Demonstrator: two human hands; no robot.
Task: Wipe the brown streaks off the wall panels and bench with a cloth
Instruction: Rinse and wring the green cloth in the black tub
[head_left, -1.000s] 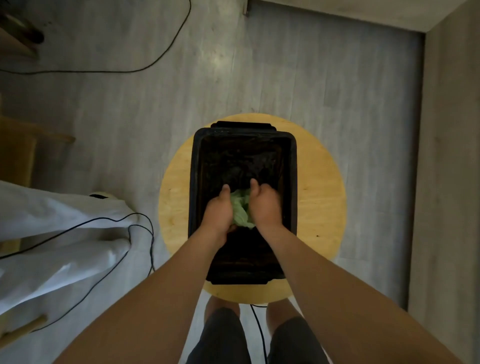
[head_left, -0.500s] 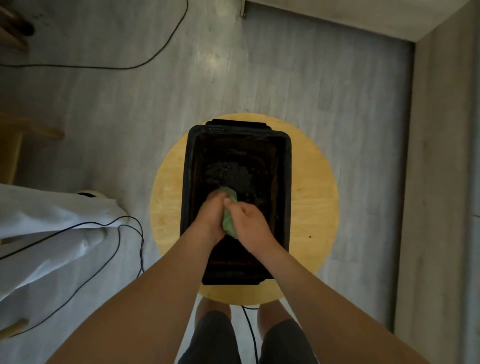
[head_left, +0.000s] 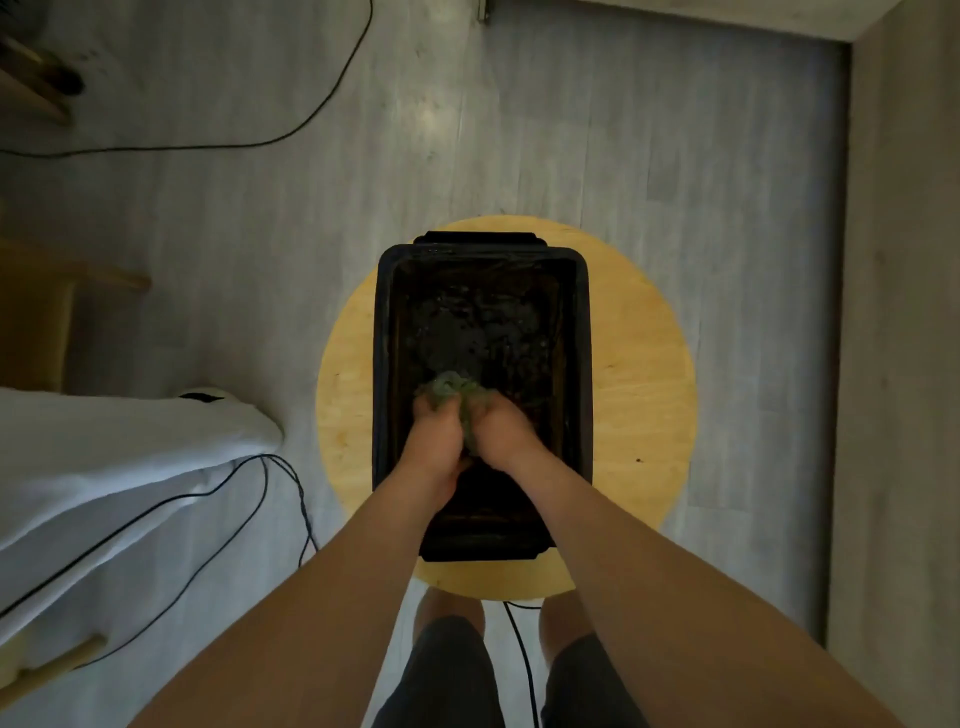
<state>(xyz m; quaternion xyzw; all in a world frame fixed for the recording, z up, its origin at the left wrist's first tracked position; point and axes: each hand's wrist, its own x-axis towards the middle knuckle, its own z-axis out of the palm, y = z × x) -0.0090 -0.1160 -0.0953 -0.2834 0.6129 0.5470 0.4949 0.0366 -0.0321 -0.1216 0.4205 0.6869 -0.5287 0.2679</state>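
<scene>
Grey plank flooring (head_left: 260, 260) with a dull sheen fills the view. At its centre a round, pale wooden stool top (head_left: 639, 374) carries a black rectangular plastic tub (head_left: 382, 338) with rounded corners and a lip at 12 and 6 o'clock. The inside glistens dark and wet, probably dirty water, though the dim light makes that hard to confirm. Both hands are down in it: the left hand (head_left: 434, 441) and right hand (head_left: 506, 436) sit knuckle to knuckle, fingers curled tight round the green cloth (head_left: 449, 387), which bulges crumpled past the fingertips toward 12 o'clock. Half a second ago the hands were crossed in a twist; now they have squared up and pushed the wad lower, and it looks darker and soggier. I read this as rinsing and wringing, so no panel or bench is being wiped yet. Limp white fabric (head_left: 104, 457) lies at 9 o'clock, a thin black cable (head_left: 208, 491) looping over it
</scene>
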